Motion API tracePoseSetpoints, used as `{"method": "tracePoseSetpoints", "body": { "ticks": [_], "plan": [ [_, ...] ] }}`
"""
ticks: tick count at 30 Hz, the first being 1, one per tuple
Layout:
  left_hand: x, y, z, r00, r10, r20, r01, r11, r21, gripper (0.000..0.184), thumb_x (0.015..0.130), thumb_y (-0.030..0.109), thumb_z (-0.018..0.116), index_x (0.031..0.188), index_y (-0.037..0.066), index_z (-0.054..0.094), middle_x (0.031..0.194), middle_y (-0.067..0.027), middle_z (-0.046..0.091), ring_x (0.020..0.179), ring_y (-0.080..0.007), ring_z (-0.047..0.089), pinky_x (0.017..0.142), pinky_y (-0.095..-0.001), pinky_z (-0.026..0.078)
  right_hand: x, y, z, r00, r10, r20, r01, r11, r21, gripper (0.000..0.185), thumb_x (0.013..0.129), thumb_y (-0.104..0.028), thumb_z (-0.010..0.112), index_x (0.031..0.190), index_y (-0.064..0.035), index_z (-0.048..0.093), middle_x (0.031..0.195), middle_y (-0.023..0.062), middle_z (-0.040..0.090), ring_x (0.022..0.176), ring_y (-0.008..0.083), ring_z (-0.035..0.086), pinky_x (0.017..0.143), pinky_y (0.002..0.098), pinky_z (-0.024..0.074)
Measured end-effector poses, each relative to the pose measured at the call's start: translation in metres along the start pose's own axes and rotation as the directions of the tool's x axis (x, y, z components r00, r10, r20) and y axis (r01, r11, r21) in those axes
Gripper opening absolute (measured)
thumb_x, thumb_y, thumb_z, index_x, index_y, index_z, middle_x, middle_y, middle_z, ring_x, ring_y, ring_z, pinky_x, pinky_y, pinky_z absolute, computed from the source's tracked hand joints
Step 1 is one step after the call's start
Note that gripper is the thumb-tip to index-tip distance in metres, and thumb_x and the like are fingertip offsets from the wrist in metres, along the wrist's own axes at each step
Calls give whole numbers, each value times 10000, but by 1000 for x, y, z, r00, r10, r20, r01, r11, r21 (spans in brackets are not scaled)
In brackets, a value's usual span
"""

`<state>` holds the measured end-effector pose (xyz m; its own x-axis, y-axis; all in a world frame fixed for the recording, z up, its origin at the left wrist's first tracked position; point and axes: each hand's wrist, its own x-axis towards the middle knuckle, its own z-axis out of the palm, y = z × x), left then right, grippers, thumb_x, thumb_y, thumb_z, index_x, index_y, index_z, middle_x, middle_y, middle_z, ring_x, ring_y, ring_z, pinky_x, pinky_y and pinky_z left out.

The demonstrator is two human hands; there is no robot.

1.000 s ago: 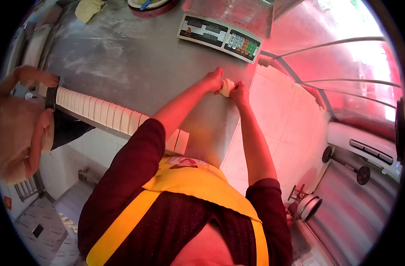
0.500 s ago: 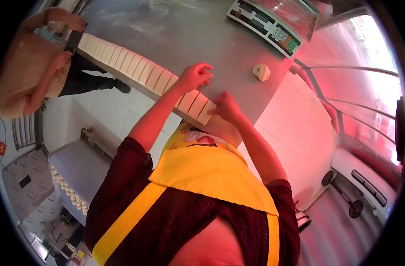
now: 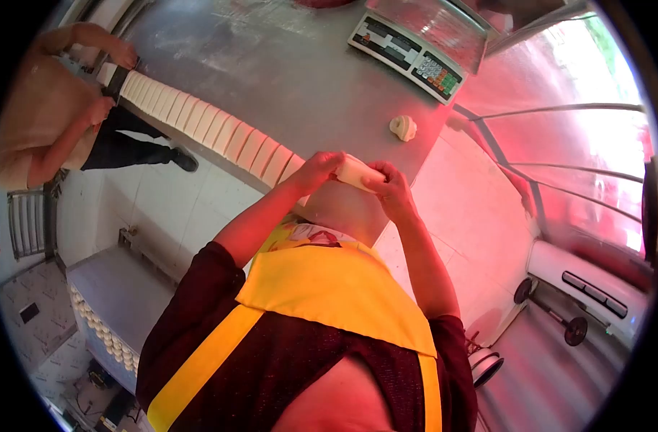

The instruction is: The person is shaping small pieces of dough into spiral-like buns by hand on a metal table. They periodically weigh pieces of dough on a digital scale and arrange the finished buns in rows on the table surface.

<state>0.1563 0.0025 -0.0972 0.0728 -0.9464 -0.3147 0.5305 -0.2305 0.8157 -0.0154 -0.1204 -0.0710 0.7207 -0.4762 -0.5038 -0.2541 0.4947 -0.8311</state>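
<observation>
A pale strip of dough (image 3: 355, 173) is held up between my two hands, just over the near edge of the metal table. My left hand (image 3: 321, 170) grips its left end, and my right hand (image 3: 394, 184) closes on the right end with the fingers bent round it. Left of my hands runs a long row of cut dough slices (image 3: 213, 128), lying side by side along the table's edge. A shaped, twisted piece of dough (image 3: 403, 128) sits alone beyond my right hand.
A scale (image 3: 406, 56) stands at the back right of the metal table (image 3: 271, 68). At the far left, a co-worker's hands (image 3: 105, 108) hold a dark blade (image 3: 115, 83) at the row's end. Dough pieces (image 3: 102, 324) line a lower table (image 3: 127, 277) at left.
Both hands have taken the end slice of dough from the row and raised it between them. The view has shifted slightly, and the co-worker's blade sits farther along the dough.
</observation>
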Motion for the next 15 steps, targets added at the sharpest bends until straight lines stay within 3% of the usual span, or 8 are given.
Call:
{"method": "tracePoseSetpoints", "body": {
  "ticks": [1,4,7,8,11,13,14,15],
  "plan": [
    [2,3,4,997,67,33,-72,985,158,495,914,494,530,1073,30,601,1002,-38,615,935,-97,555,824,-280,460,0,6,-3,999,-2,-47,4,999,37,372,773,-135,717,1059,37,553,957,75,592,865,149,563,779,259,456],
    [12,3,16,991,101,-88,-47,877,477,363,887,382,614,1007,40,602,922,-16,613,875,-85,556,749,-262,475,-2,15,0,984,-1,-181,30,987,158,365,781,-137,714,1061,39,561,925,79,603,837,149,569,762,262,460],
    [22,12,17,962,-2,-271,146,847,511,295,877,306,634,972,29,599,870,-23,609,832,-90,566,684,-255,489,1,17,1,963,41,-265,25,970,242,336,780,-101,706,1059,20,563,940,75,594,838,149,568,756,267,466],
    [25,10,17,963,-38,-268,140,918,372,298,880,305,633,976,24,600,875,-32,612,819,-99,574,676,-260,498,3,17,0,957,62,-282,15,965,261,328,777,-84,704,1058,10,564,952,74,589,841,149,568,754,270,468],
    [31,8,14,961,-189,-203,179,982,-65,305,891,299,623,985,9,603,887,-58,623,774,-130,598,656,-277,523,11,25,-3,937,-249,-244,221,966,-136,336,739,-36,703,1044,-20,563,1001,87,570,856,202,580,758,292,482],
    [31,13,8,939,-334,-84,292,901,-319,308,902,293,610,991,-2,605,890,-74,632,736,-156,614,650,-290,540,-9,-10,7,853,-522,-10,446,737,-507,350,714,-17,696,1037,-27,560,1022,103,552,884,254,580,760,309,489],
    [34,12,2,929,-368,-38,336,882,-332,309,910,294,598,993,-4,606,905,-79,633,742,-168,620,656,-295,544,-17,-22,10,785,-603,142,538,550,-639,358,702,-8,692,1033,-31,559,1032,111,543,898,280,581,761,317,492],
    [37,12,-5,916,-401,9,379,859,-343,311,919,295,586,995,-5,607,920,-83,635,747,-180,626,661,-301,548,-15,-20,6,767,-615,180,537,463,-705,363,698,-14,692,1037,-32,561,1012,120,543,901,300,579,754,325,496]
  ]
}}
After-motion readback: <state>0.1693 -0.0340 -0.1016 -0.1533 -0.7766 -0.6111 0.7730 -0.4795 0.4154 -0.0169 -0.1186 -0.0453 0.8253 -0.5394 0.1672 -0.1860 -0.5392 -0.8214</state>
